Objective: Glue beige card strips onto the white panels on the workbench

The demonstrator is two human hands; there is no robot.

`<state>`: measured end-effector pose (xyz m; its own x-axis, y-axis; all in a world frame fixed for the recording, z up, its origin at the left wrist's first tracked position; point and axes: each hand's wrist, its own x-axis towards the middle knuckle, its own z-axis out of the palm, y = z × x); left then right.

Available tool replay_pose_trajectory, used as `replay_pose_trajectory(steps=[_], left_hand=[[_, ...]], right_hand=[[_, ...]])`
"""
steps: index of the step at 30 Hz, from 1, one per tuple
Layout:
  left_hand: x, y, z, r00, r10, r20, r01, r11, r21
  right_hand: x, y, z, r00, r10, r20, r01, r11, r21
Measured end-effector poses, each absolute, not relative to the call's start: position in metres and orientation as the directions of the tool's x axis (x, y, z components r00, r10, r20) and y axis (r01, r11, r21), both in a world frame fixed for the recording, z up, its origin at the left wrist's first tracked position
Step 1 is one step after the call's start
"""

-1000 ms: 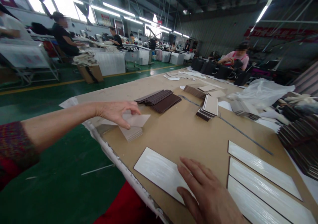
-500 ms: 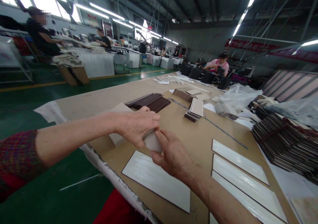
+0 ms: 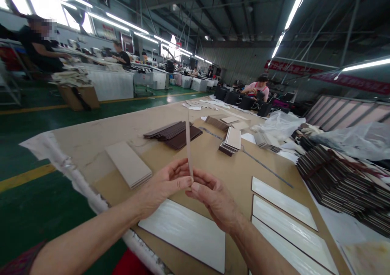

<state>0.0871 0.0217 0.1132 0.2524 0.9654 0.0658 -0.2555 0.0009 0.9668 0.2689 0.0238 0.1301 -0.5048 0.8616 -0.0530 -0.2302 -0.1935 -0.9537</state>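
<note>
Both hands meet above the near part of the cardboard-covered table. My left hand and my right hand pinch the lower end of a thin pale card, held upright and seen edge-on. To the left of my left hand lies a small stack of the same pale cards. Beneath my hands a white glossy strip lies flat on the table.
Three more white strips lie to the right. Dark brown sheets and a mixed pile sit further back, a big dark stack at the right, plastic bags behind. Other people work at far tables across a green floor.
My left hand lifted one pale card off the stack and brought it toward the middle. My right hand left the white strip and joined it; the card now stands upright between both hands.
</note>
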Motion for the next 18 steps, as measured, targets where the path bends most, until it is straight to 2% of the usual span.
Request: replay_pose_trajectory(steps=[3,8,18], left_hand=[[0.089,0.0173,0.1124,0.206,0.977,0.046,-0.301,0.019,0.953],[0.0852,0.0154,0.1151,0.231,0.972,0.044,-0.327,0.035,0.945],[0.0841,0.0134,0.1134,0.239,0.97,0.032,-0.394,0.067,0.916]], right_hand=[[0.2672,0.0231,0.1271,-0.512,0.859,-0.02,-0.224,-0.156,-0.962],[0.2665,0.0225,0.1253,-0.516,0.857,0.0,-0.228,-0.137,-0.964],[0.2649,0.0222,0.1225,-0.509,0.86,-0.032,-0.17,-0.136,-0.976]])
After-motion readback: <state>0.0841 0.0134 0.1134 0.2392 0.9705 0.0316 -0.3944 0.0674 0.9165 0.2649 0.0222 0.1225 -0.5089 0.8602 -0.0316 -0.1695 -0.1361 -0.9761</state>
